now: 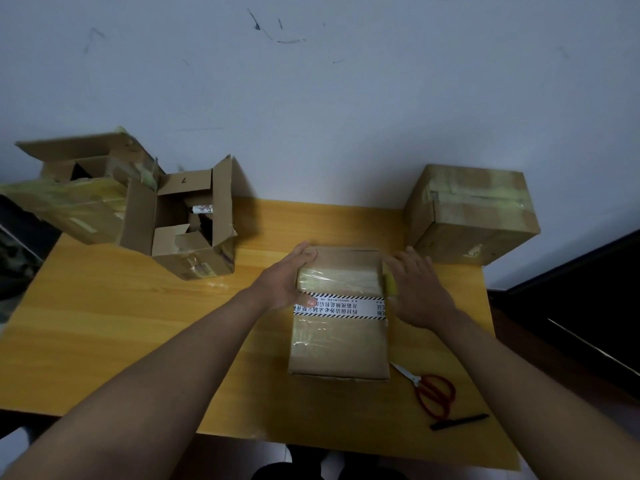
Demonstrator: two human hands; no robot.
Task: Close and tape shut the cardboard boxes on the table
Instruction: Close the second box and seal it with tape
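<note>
Here, the left hand (289,277) rests open-fingered on the flat taped brown cardboard box (339,341). The right hand (417,289) presses its side; whether those fingers grip the yellowish tape roll (391,285) is unclear.

A closed box (339,313) lies on the yellow bench (121,323), a black-and-white printed tape band (341,307) across its top. The left hand (289,278) rests flat on the box's left edge, fingers straight. The right hand (417,289) holds a yellowish tape roll (390,285) against the box's right edge. Right of the box, near its closest corner, lie red scissors (431,393) and a black pen (459,421). Far left of the box stand two open boxes (187,223); far right, a taped box (472,213).
</note>
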